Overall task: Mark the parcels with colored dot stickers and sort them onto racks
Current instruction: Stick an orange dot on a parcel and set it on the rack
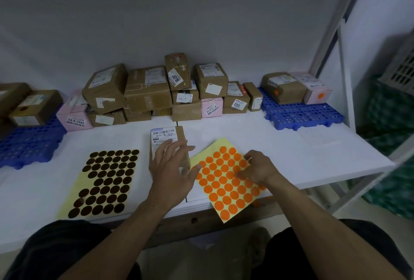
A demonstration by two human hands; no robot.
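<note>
Brown labelled parcel [166, 137] flat between dark-dot sticker sheet [107, 181] and tilted orange-dot sticker sheet [224, 182]

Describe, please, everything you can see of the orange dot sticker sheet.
The orange dot sticker sheet is a pale yellow backing carrying rows of round orange dots, its far corner bare. It lies flat, turned diagonally, on the white table, its near corner overhanging the front edge. The right hand rests fingertips on it.
</note>
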